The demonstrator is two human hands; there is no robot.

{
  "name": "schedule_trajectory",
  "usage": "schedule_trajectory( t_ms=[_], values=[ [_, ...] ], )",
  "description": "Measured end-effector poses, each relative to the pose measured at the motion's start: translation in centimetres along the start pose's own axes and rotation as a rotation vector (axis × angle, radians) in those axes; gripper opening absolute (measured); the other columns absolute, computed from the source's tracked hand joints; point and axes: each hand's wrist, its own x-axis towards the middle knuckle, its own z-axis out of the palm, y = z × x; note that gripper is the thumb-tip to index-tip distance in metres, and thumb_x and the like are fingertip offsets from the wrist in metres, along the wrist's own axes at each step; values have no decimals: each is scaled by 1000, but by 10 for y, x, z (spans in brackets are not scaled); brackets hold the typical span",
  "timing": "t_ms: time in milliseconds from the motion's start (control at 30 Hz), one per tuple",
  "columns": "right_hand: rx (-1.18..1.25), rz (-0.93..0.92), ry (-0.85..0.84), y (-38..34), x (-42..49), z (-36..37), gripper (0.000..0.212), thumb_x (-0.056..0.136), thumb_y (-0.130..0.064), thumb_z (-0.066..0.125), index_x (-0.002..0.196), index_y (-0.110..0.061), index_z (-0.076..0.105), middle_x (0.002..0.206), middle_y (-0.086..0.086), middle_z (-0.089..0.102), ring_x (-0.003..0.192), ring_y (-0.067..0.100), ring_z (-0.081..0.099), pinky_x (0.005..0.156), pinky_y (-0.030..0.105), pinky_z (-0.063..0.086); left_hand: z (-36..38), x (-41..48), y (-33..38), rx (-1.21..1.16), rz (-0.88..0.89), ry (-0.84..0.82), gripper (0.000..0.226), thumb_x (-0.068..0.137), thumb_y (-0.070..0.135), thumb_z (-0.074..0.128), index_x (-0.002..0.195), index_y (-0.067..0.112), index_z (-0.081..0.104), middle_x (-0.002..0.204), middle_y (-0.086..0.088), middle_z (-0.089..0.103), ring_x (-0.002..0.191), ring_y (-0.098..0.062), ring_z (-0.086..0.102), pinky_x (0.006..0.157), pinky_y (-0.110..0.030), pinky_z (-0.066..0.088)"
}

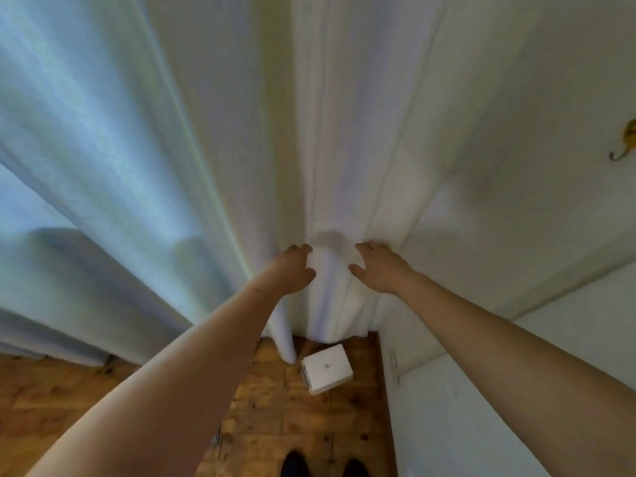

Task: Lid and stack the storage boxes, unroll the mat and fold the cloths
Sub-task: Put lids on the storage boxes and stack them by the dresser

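Both arms are raised to the white hanging fabric curtain (pixel 213 139) at frame centre. The left hand (pixel 292 270) and right hand (pixel 382 270) flank one vertical fold. Each grip is half-curled against it, but we cannot tell whether fabric is pinched. We judge the fold is being gathered aside. The white square box (pixel 327 368) lies lidded on the wooden plank floor (pixel 268 418), lower centre.

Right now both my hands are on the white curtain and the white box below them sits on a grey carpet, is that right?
Not quite. The head view shows the white box on a wooden floor, not a grey carpet. The rest holds: the left hand and right hand are both on the white curtain, with the box below them.
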Motion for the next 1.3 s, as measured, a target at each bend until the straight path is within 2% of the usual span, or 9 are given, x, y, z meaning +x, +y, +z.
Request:
schedule_trajectory(
  t_ms=[267, 367, 600, 700, 833, 967, 1033, 1133, 1300],
  values=[
    [216, 143, -302, 63, 67, 192, 65, 95, -54, 36, 149, -18, 30, 149, 9, 40, 132, 28, 43, 110, 45, 35, 182, 46, -49, -140, -157, -289, 55, 97, 25, 49, 148, 15, 33, 145, -11, 46, 127, -30, 50, 102, -37, 43],
    [241, 158, -320, 97, 111, 297, 68, 81, -64, 25, 134, -27, 45, 129, 1, 57, 119, 24, 52, 96, 39, 44, 273, 65, -79, -213, -233, -320, 58, 96, 22, 49, 151, 18, 28, 143, -11, 48, 121, -28, 56, 96, -35, 48],
    [332, 210, -351, 158, 186, 535, 63, 89, -56, 40, 146, -32, 30, 149, -3, 44, 130, 22, 49, 102, 42, 47, 511, 129, -178, -384, -502, -338, 62, 94, 28, 52, 151, 15, 30, 144, -9, 50, 116, -24, 60, 94, -34, 51],
    [305, 236, -299, 177, 214, 590, 60, 94, -48, 44, 148, -25, 31, 147, 3, 45, 129, 25, 49, 103, 41, 46, 583, 166, -207, -415, -553, -320, 64, 94, 26, 54, 151, 9, 29, 147, -15, 45, 129, -30, 50, 100, -33, 45],
    [320, 311, -264, 204, 251, 677, 58, 97, -37, 49, 148, -16, 31, 146, 8, 43, 129, 27, 46, 97, 34, 40, 684, 222, -237, -585, -639, -254, 59, 92, 21, 54, 145, 7, 34, 126, -18, 61, 109, -34, 62, 79, -35, 49],
    [316, 449, -191, 222, 289, 739, 64, 94, -37, 55, 148, -16, 26, 147, 11, 39, 132, 31, 42, 94, 35, 40, 747, 260, -252, -776, -745, -155, 49, 88, 17, 56, 135, 9, 45, 120, -12, 62, 109, -31, 61, 71, -31, 46],
    [377, 524, -196, 224, 304, 753, 72, 95, -37, 55, 152, -17, 16, 151, 11, 35, 135, 33, 38, 99, 37, 39, 765, 276, -258, -938, -807, -143, 54, 82, 18, 59, 133, 9, 46, 121, -13, 60, 111, -32, 58, 80, -36, 51],
    [485, 619, -252, 227, 319, 767, 79, 96, -39, 53, 154, -17, 5, 153, 9, 32, 136, 32, 36, 89, 30, 35, 781, 289, -263, -1163, -868, -175, 67, 76, 19, 61, 138, 14, 36, 124, -14, 55, 114, -34, 54, 95, -50, 50],
    [582, 663, -292, 217, 312, 766, 85, 88, -48, 63, 153, -18, 15, 148, 9, 39, 131, 32, 43, 93, 37, 40, 760, 276, -256, -1315, -971, -256, 70, 76, 22, 61, 140, 25, 32, 118, -13, 53, 106, -31, 53, 96, -50, 47]
  ],
)
